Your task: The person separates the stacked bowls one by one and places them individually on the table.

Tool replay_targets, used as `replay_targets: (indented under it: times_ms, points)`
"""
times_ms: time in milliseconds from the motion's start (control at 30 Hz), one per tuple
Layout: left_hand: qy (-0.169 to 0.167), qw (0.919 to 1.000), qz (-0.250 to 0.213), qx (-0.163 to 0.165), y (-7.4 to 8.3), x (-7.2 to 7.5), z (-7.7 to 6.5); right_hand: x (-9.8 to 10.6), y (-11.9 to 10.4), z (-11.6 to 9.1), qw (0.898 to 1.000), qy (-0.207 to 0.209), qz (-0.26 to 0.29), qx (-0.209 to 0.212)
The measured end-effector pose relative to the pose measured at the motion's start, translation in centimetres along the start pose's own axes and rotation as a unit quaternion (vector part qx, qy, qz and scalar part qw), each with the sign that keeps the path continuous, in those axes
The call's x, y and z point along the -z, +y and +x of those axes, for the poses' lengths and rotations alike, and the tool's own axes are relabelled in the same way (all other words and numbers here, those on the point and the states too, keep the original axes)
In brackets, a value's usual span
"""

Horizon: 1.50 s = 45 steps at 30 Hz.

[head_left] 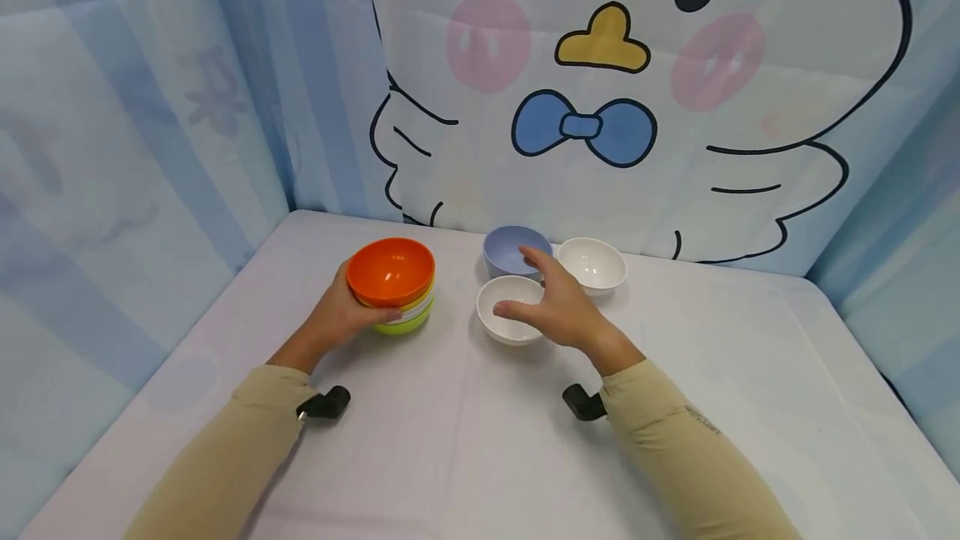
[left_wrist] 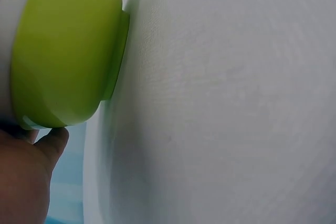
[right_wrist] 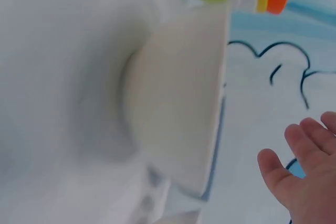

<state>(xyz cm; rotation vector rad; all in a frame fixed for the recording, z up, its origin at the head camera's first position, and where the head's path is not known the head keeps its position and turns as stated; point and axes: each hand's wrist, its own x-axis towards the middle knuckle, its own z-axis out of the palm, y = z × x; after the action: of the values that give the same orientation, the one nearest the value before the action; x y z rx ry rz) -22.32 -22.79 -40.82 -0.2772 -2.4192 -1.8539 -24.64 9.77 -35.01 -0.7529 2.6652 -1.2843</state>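
My left hand [head_left: 339, 317] grips a stack of nested bowls by its left side, with the thumb across the front. An orange bowl [head_left: 392, 269] tops the stack, yellow and white rims show beneath it, and a green bowl [head_left: 403, 327] is lowest. In the left wrist view the green bowl's foot is at or just above the tabletop; I cannot tell if it touches. Over the right side of a white bowl [head_left: 491, 317] hovers my right hand [head_left: 568, 311], thumb and fingers spread apart, holding nothing. The right wrist view shows that hand above the white bowl's rim.
Behind the front white bowl stands a blue bowl [head_left: 498, 250], and a second white bowl [head_left: 592, 265] is at its right. A pale cloth covers the table [head_left: 450, 440]. Printed curtains [head_left: 330, 107] hang along the back and sides.
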Motion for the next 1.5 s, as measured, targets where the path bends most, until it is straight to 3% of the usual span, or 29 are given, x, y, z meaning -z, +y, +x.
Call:
replay_targets:
  times_ms: [200, 700, 867, 1033, 1267, 1500]
  points:
    - [0.002, 0.9997, 0.014, 0.020, 0.2, -0.2, -0.3, -2.1, -2.6, 1.9, 0.999, -0.032, 0.005, 0.022]
    - [-0.017, 0.9977, 0.063, 0.020, 0.4, -0.1, -0.8, -6.9, -5.2, 5.5, 0.994, -0.105, 0.018, -0.007]
    - [-0.021, 0.9978, 0.063, -0.004, 0.4, -0.1, -0.8, -7.4, -5.6, 5.8, 0.994, -0.109, 0.021, -0.021]
    - [-0.033, 0.9980, 0.023, -0.048, 0.1, -0.1, -0.5, -7.7, -6.0, 6.2, 0.993, -0.110, 0.026, -0.029]
    - [-0.024, 0.9993, 0.022, -0.018, -0.4, -0.3, -0.8, -8.4, -6.1, 6.5, 0.995, -0.102, 0.012, -0.014]
    - [-0.021, 0.9989, 0.028, -0.030, -0.2, -0.4, -1.0, -9.2, -6.0, 6.7, 0.996, -0.085, -0.009, 0.019]
